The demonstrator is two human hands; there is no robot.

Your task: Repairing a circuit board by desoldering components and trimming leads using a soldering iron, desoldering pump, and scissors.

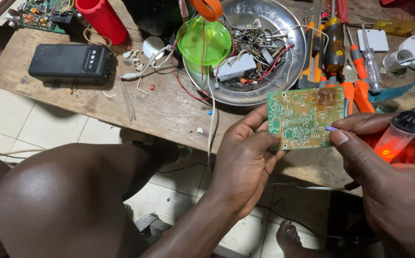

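My left hand (245,157) pinches the green rectangular circuit board (305,117) by its left edge, above the wooden bench (159,107). Right hand (384,162) grips a small purple component (331,128) and an orange-glowing soldering iron (398,136). Board judged light, stiff, fragile: hold by edges.

Matte black rectangular plastic box (71,63), lying flat near the left edge of the worn wooden bench (159,110): its right end carries a small dark display strip (92,58), a narrow upright rectangle showing pale digits, set flush in the top face. Flat pale-grey rectangular card or plate (373,40), at the upper right of the bench just right of the screwdrivers, lying face up; whether it bears print cannot be told. No cartons, wrapped packages or wall signs are visible in this view
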